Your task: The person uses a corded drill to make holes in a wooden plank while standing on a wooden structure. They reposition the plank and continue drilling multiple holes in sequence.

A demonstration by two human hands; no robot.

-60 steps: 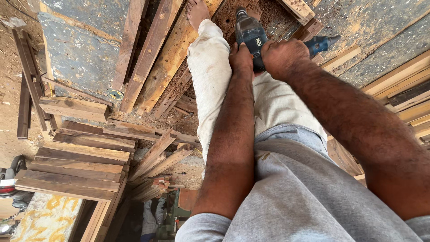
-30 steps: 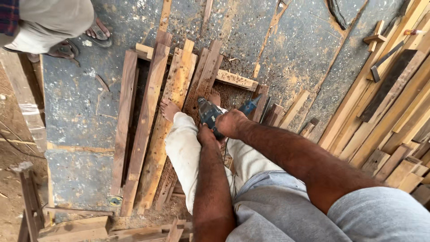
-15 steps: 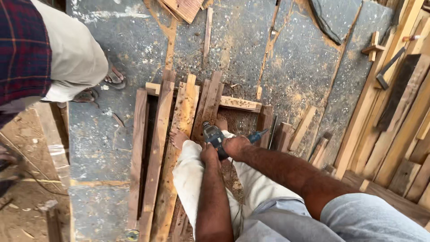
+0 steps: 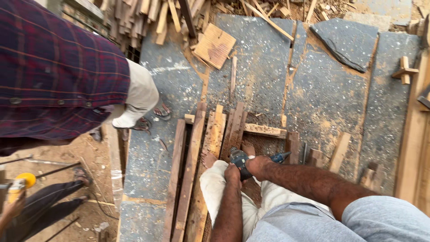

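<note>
Both my hands grip a blue-and-black power drill [image 4: 239, 157] held low between my knees. My left hand [image 4: 232, 171] wraps its rear body and my right hand [image 4: 256, 165] holds the handle side. The drill points down at a rough wooden frame [image 4: 210, 139] of long slats nailed to a short cross piece [image 4: 264, 130], lying on the grey stone floor. My bare feet [image 4: 208, 158] rest on the slats on either side of the drill. The bit itself is hidden behind the tool.
A person in a plaid shirt and light trousers [image 4: 67, 76] stands at the left, sandalled foot [image 4: 161, 111] near the frame. Scrap wood [image 4: 152, 18] piles along the back, planks [image 4: 414, 148] at the right, a square board [image 4: 216, 45] behind. Another person's hand holds a yellow object [image 4: 20, 183].
The view has tilted forward and up, showing more floor and the standing person at left. My hands stay on the drill over the same frame.
</note>
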